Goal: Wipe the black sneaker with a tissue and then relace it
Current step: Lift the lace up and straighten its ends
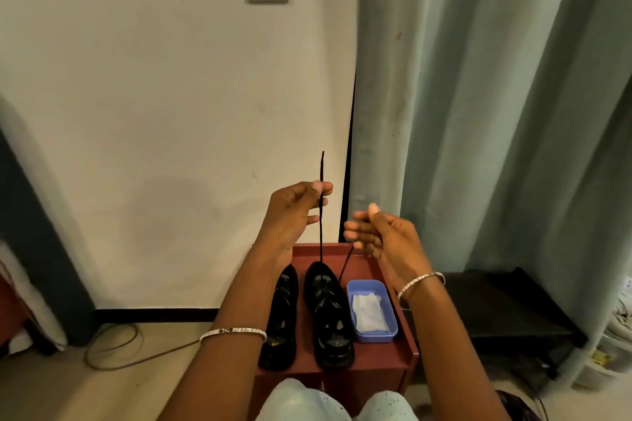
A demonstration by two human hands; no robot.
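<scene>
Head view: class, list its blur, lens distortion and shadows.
In the head view the right hand is motion-blurred, while the lace pinched by the left hand reads sharp; its wide lens bows the curtain toward the right edge; a soft shadow falls on the wall beside the left hand.

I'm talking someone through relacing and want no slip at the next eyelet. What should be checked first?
1. Left hand pinches the lace, tip free above the fingers: ok.
2. Lace runs straight up from the sneaker beside the blue box, no slack: ok.
3. Second strand rises toward the right hand; whether it is gripped: cannot tell, the hand is blurred.
4. Sneaker stands flat on the red table: ok.
5. Which eyelets are already threaded: cannot tell, black on black.
6. Tissue lies in the box, apart from the lace: ok.
</scene>
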